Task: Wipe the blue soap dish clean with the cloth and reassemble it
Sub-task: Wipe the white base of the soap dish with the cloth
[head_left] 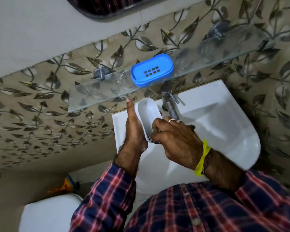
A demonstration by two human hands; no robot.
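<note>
Leaf-patterned tiles (40, 114) cover wall; plain grey band above. Glass shelf (94, 91) on metal brackets. White basin (224, 124) with tap (170, 104) centre; white toilet (49, 213) at 7 o'clock.

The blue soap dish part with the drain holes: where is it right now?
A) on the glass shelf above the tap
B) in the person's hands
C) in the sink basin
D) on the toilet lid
A: the blue soap dish part sits on the glass shelf above the tap, while both hands hold only the white tray over the sink.
</note>
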